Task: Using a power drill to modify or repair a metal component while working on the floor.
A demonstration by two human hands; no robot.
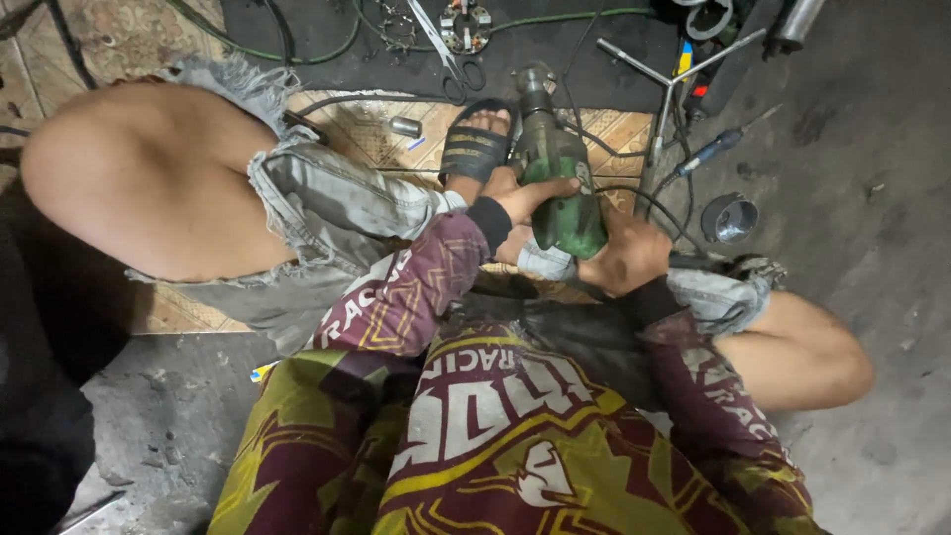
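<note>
A green power tool [557, 168], shaped like a drill or grinder body, lies lengthwise between my knees with its metal nose pointing away from me. My left hand [527, 194] wraps over its left side near the middle. My right hand [626, 260] grips its near end from the right and below. A black cord [649, 198] curls out beside the tool. My foot in a black sandal [476, 149] rests just left of the tool's front.
A cross-shaped metal wrench [662, 81], a blue-handled screwdriver [715, 149] and a small metal cup [730, 219] lie on the grey floor to the right. Scissors [451, 61], a round metal part [466, 25] and green cables [297, 50] sit on a dark mat ahead.
</note>
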